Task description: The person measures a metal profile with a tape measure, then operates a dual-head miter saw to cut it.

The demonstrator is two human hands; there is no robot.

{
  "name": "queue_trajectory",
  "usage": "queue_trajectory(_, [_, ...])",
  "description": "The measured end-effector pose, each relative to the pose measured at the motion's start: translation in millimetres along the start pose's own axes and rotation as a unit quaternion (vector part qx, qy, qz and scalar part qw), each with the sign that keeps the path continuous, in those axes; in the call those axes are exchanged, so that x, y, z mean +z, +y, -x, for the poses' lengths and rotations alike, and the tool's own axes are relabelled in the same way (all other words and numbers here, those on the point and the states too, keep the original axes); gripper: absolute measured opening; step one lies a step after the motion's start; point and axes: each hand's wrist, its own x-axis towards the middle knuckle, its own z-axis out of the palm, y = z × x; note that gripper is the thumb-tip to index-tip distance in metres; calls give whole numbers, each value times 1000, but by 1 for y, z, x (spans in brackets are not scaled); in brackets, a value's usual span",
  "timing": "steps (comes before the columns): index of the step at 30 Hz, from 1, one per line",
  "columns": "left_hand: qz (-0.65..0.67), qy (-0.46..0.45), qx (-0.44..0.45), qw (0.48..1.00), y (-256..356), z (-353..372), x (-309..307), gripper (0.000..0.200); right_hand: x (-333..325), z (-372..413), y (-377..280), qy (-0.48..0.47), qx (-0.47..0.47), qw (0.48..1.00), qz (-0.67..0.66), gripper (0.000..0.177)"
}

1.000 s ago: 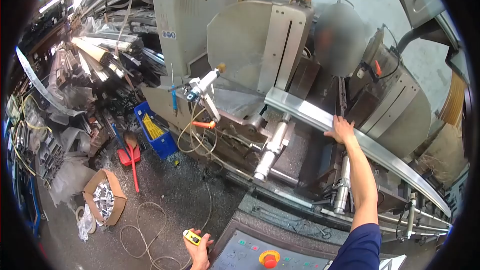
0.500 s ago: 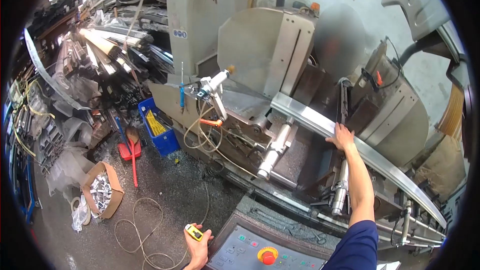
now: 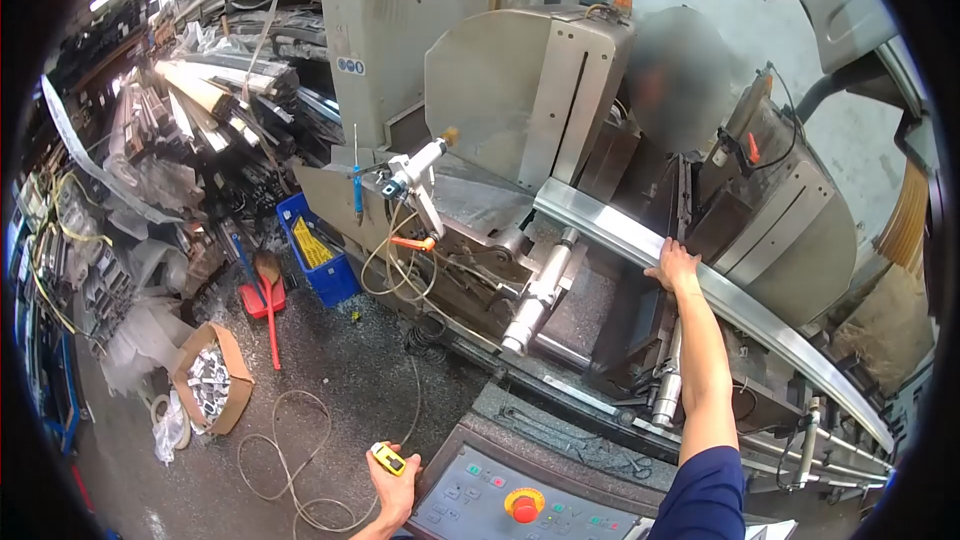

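Little has just changed: the aluminium profile lies slantwise across the double-head saw as it did a moment ago, so it seems steadied rather than slid along. The right hand stays on it, thumb apart from the fingers; whether it grips, I cannot tell. Beside the control panel, the left hand remains curled around what looks like a yellow tape measure.

Right of the fingers of the left hand the control panel blocked passage; leftward I saw open floor, crossed by looped cord.
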Motion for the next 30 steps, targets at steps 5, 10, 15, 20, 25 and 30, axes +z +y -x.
queue_trajectory(5, [-37,-16,-6,999,-5,-4,-2,56,2,-2,-6,3,0,1000,25,105])
queue_trajectory(10, [30,-2,-23,999,6,1,4,48,27,-21,-5,9,16,999,31,111])
queue_trajectory(15, [46,11,3,999,-1,-1,1,45,-2,-19,-13,-50,20,997,53,112])
queue_trajectory(20, [72,-20,33,997,0,1,-4,45,-7,-24,-15,-68,-26,992,108,80])
queue_trajectory(25, [-25,8,94,995,3,2,-5,53,-17,-24,-22,-133,-4,982,132,91])
queue_trajectory(30, [-85,20,129,988,13,4,-3,55,0,-39,-11,-133,-8,984,119,91])
